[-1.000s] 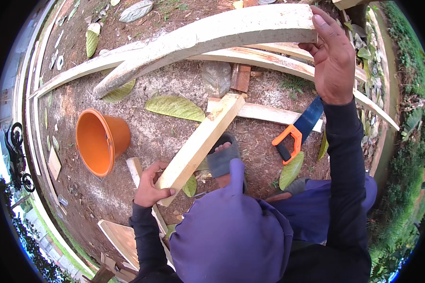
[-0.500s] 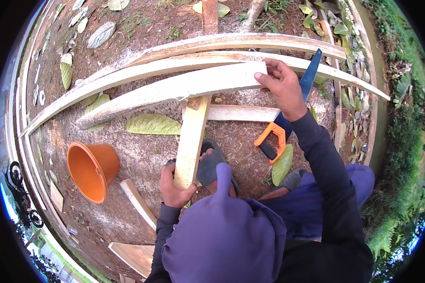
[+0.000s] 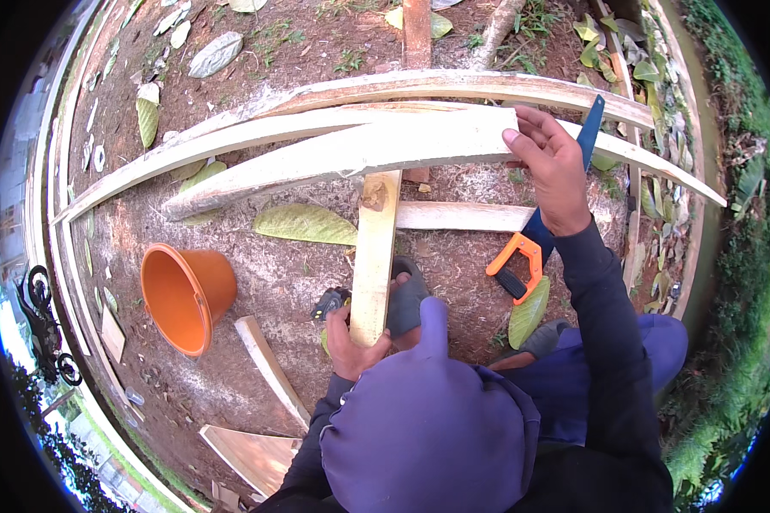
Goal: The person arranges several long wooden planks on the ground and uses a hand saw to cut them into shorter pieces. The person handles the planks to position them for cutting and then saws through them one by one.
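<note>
My right hand (image 3: 553,167) grips the right end of a long pale wooden board (image 3: 419,141), thumb on its near face and fingers behind the end. Below, my left hand (image 3: 352,346) is closed round the near end of a short wooden plank (image 3: 375,265). The plank's far end meets the underside of the long board; whether they are joined I cannot tell. Beside my left hand lies a small black object with yellow marks (image 3: 329,302). A handsaw (image 3: 522,265) with an orange handle and blue blade leans just beyond my right wrist, its tip passing behind that hand.
Two long timbers (image 3: 522,85) lie across the ground behind the board. An orange bucket (image 3: 188,295) is at the left, near a loose offcut (image 3: 269,368) and a plywood piece (image 3: 252,453). Another pale timber (image 3: 462,216) lies beneath. A purple hood (image 3: 428,419) covers the lower middle.
The whole view has shifted, so things appear farther right. The long board's right end has risen slightly with my right hand, and the short plank's near end has swung a little right.
</note>
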Demonstrator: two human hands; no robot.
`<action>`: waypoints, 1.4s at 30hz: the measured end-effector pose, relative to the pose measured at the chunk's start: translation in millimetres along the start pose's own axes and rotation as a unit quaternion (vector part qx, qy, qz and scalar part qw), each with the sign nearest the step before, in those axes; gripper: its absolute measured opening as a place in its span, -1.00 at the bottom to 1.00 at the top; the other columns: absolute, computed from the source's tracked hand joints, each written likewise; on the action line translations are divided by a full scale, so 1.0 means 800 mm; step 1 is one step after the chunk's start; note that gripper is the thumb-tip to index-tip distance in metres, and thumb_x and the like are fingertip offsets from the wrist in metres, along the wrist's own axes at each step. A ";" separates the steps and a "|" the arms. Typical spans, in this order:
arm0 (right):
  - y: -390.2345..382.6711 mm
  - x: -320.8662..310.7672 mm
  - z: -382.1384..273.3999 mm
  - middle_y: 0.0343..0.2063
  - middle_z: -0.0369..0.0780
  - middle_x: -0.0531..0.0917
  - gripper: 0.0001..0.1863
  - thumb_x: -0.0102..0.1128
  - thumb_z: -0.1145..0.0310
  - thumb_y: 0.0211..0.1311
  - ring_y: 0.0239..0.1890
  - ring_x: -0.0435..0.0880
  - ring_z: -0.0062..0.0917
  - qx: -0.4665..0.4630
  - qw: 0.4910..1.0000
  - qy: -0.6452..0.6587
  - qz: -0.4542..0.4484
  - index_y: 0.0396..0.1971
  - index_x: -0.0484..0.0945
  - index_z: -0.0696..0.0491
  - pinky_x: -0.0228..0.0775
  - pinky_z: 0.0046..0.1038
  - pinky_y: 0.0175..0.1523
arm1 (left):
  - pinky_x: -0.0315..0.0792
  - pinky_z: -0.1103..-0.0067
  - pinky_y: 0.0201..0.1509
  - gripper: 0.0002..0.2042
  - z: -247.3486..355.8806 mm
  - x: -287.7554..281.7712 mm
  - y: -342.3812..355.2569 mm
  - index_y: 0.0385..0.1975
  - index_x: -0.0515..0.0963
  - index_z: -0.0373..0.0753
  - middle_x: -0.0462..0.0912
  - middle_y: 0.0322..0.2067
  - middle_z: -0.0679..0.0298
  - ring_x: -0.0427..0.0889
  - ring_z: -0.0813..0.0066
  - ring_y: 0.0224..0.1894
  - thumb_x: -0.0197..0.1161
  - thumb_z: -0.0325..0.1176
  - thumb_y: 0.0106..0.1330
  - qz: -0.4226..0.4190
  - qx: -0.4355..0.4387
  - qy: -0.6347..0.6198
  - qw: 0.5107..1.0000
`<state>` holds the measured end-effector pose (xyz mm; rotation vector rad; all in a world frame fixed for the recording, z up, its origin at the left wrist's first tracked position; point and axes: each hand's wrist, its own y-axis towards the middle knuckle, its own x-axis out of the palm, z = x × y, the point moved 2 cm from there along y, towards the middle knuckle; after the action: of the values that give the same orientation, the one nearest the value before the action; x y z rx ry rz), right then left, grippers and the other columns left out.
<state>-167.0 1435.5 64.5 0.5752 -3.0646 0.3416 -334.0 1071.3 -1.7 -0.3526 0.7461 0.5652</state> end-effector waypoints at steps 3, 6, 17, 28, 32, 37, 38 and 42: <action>-0.003 -0.001 -0.006 0.07 -0.02 0.66 -0.44 0.39 0.34 0.34 0.07 0.66 -0.48 0.010 1.000 0.001 -0.003 0.22 0.48 0.32 0.52 -0.47 0.14 | 0.48 0.22 -0.11 -0.34 -0.005 -0.027 -0.031 0.03 0.48 -0.35 0.50 -0.18 0.02 0.56 0.00 -0.16 0.55 -0.34 -0.16 -0.009 -0.007 0.017 1.000; -0.001 0.001 -0.001 0.02 -0.04 0.68 -0.46 0.39 0.34 0.33 0.03 0.67 -0.50 -0.007 1.000 0.005 0.009 0.21 0.50 0.31 0.53 -0.49 0.09 | 0.48 0.24 -0.10 -0.35 -0.009 -0.048 -0.038 0.01 0.49 -0.36 0.51 -0.19 0.04 0.56 0.03 -0.16 0.55 -0.34 -0.17 -0.019 -0.001 0.023 1.000; -0.001 0.009 -0.006 -0.01 -0.09 0.69 -0.48 0.39 0.35 0.32 -0.04 0.68 -0.55 -0.028 0.999 -0.003 0.024 0.20 0.50 0.28 0.53 -0.51 0.03 | 0.45 0.22 -0.03 -0.46 0.030 -0.002 0.061 -0.07 0.47 -0.44 0.50 -0.20 0.00 0.56 0.02 -0.13 0.52 -0.36 -0.04 0.032 -0.060 -0.039 0.997; -0.047 -0.002 0.095 0.04 -0.02 0.60 -0.47 0.38 0.44 0.29 -0.11 0.62 -0.57 0.122 0.991 -0.030 0.037 0.18 0.36 0.25 0.51 -0.51 -0.09 | 0.35 0.19 0.12 -0.33 0.066 0.090 0.060 0.00 0.37 -0.48 0.36 -0.08 -0.04 0.44 0.06 0.00 0.62 -0.22 0.04 -0.013 -0.115 -0.090 0.989; -0.073 -0.003 0.113 0.04 -0.04 0.59 -0.44 0.39 0.44 0.29 -0.10 0.63 -0.53 0.161 0.986 -0.028 0.033 0.19 0.33 0.25 0.53 -0.49 -0.01 | 0.36 0.20 0.11 -0.29 0.066 0.091 0.059 0.05 0.35 -0.50 0.37 -0.08 -0.04 0.46 0.06 0.00 0.63 -0.20 0.05 -0.027 -0.102 -0.072 0.992; -0.077 -0.016 0.146 0.01 -0.17 0.63 -0.46 0.32 0.36 0.40 -0.04 0.64 -0.57 0.087 0.995 -0.037 0.019 0.27 0.32 0.18 0.58 -0.50 -0.08 | 0.37 0.19 0.14 -0.24 0.052 0.092 0.057 0.07 0.33 -0.51 0.36 -0.05 -0.09 0.43 -0.01 0.04 0.64 -0.12 0.07 -0.044 -0.118 -0.130 0.984; -0.076 -0.019 0.148 0.01 -0.18 0.62 -0.45 0.31 0.34 0.42 -0.03 0.64 -0.57 0.081 0.996 -0.035 0.018 0.28 0.31 0.18 0.59 -0.50 -0.08 | 0.37 0.20 0.14 -0.24 0.053 0.093 0.056 0.07 0.33 -0.51 0.37 -0.05 -0.08 0.44 -0.01 0.04 0.64 -0.12 0.07 -0.049 -0.142 -0.173 0.973; -0.072 -0.003 0.116 -0.04 -0.21 0.64 -0.48 0.28 0.25 0.47 -0.06 0.66 -0.58 0.247 0.969 0.011 0.002 0.27 0.36 0.15 0.63 -0.49 -0.18 | 0.47 0.26 0.14 -0.26 0.061 0.077 0.068 0.10 0.34 -0.51 0.44 -0.01 -0.07 0.54 0.07 0.05 0.64 -0.19 0.10 -0.069 -0.141 -0.126 0.980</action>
<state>-140.6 1364.6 -13.8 0.5608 -2.9532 1.1192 -303.4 1160.6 -18.0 -0.5790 0.3930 0.5719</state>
